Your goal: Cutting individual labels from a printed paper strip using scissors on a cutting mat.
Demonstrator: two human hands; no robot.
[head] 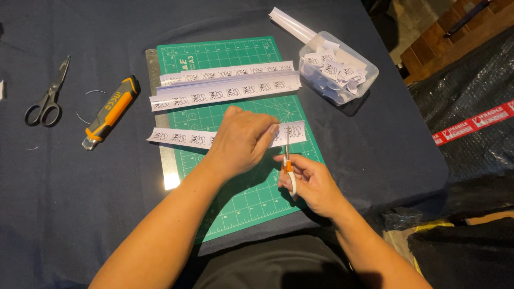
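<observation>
Left hand (241, 140) pinches a printed paper strip (176, 137) lying across the green mat (241, 198). Right hand (310, 182), at 4 o'clock from the left, is closed around small orange-handled scissors (288, 160); blades point to 12 o'clock and meet the strip near its right end. Whether the blades are parted is unclear, likely slightly. Two longer strips (225, 85) lie on the mat at 12 o'clock. Steel ruler (160, 118) runs along the mat's left edge. Orange knife (111, 111) and grey scissors (48, 96) sit on the bench (64, 214) at 9–10 o'clock. Clear tub (369, 72) of cut slips at 1 o'clock.
</observation>
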